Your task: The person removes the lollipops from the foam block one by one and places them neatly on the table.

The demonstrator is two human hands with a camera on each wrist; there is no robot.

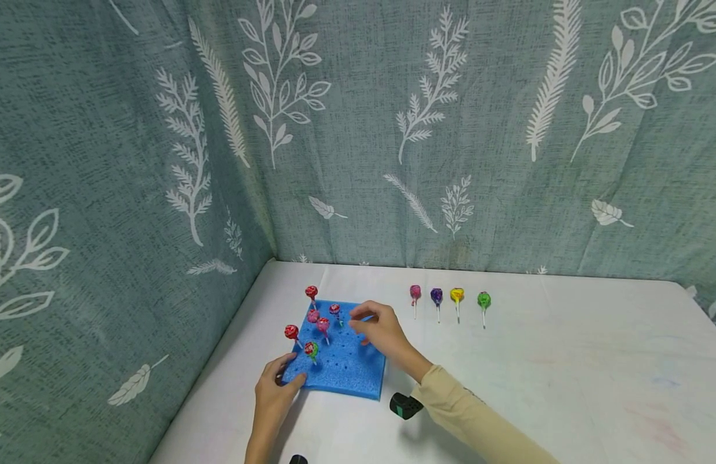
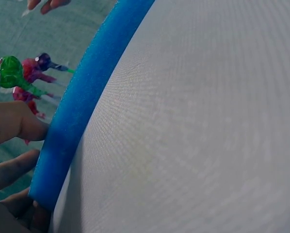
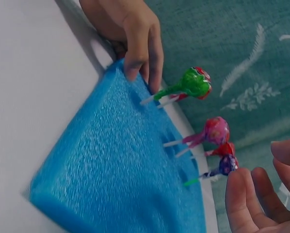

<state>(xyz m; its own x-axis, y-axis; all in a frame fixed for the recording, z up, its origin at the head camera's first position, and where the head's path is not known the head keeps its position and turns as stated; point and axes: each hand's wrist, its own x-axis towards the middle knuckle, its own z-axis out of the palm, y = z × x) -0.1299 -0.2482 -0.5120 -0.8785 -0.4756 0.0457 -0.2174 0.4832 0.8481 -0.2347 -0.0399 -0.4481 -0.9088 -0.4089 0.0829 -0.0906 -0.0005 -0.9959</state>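
My left hand (image 1: 274,385) grips the near left corner of a blue foam board (image 1: 348,380), thumb on its top and fingers at its side. Several wrapped lollipops stand on sticks in its left part: a green-and-red lollipop (image 1: 310,349), a pink lollipop (image 1: 323,324), a purple-and-red lollipop (image 1: 334,309) and a red lollipop (image 1: 291,332) among them. Over the board's right side hovers my right hand (image 1: 382,330), with bent fingers and the thumb apart from them. Nothing shows in its grasp in the right wrist view, where its fingertips (image 3: 236,177) overlap the purple lollipop.
To the right of the board, a pink lollipop (image 1: 415,292), a purple lollipop (image 1: 436,296), a yellow lollipop (image 1: 457,294) and a green lollipop (image 1: 484,299) lie in a row on the white table (image 1: 566,374). A patterned curtain (image 1: 363,161) hangs behind and at the left.
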